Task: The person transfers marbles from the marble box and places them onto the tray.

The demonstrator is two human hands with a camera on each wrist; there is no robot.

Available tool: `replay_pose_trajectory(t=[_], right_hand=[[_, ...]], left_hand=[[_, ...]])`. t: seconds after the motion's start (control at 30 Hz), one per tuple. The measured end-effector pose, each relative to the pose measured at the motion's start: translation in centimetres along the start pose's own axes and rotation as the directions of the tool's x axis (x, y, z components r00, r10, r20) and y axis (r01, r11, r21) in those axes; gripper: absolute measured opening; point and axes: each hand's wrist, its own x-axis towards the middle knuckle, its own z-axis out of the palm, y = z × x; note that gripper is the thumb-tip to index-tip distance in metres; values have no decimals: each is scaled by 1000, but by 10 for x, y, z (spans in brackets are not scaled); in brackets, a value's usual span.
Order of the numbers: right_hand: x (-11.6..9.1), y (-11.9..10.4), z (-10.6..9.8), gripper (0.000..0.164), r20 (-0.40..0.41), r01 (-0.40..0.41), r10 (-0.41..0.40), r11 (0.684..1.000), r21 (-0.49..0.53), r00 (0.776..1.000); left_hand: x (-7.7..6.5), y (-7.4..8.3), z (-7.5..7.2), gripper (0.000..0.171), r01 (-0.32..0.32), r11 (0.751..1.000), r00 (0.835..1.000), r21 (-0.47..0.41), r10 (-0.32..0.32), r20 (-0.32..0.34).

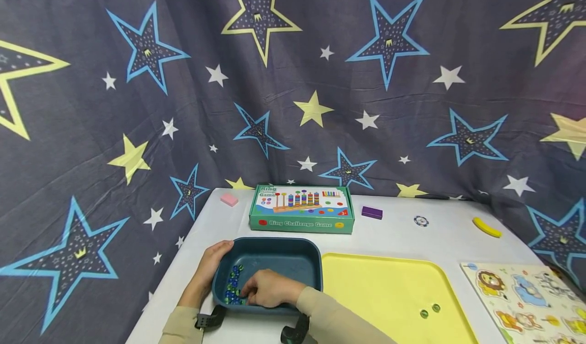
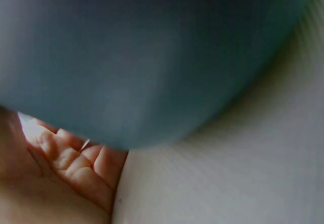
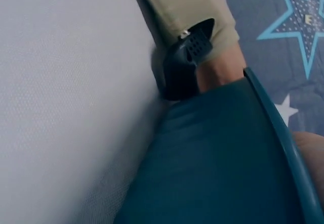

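Observation:
A dark teal plastic tub holds several blue and green glass marbles, bunched along its left side. My left hand grips the tub's left wall from outside, its fingertips at the far left corner of the rim. In the left wrist view, the tub's underside covers part of that hand's fingers. My right hand is inside the tub, fingers bent down, with thumb and fingertips at the marbles; whether a marble is pinched is hidden. The tub's outer wall fills the right wrist view.
Right of the tub lies a yellow tray with two green marbles. Behind stands a ring game box. Around are a pink block, purple block, poker chip, yellow banana-shaped piece and animal puzzle board.

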Motion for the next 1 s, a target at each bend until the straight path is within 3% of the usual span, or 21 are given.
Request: replay_pose_trajectory(t=[0.4,0.57,0.8,1.0], right_hand=[[4,-1,4,12,37,-32,30,997,75,999],[1,-3,4,11,47,-55,53,998,41,997],[-1,-3,2,11,45,-68,68,998,-1,997],[-2,-3,1,10,-9,-59,58,996,-60,998]], left_hand=[[1,1,1,41,16,1000,1000,-5,-16,-2],[-1,4,0,38,28,999,1000,-19,-28,7],[-16,25,3,38,10,1000,1000,1,-10,27],[-15,23,2,36,18,1000,999,-17,-18,31]])
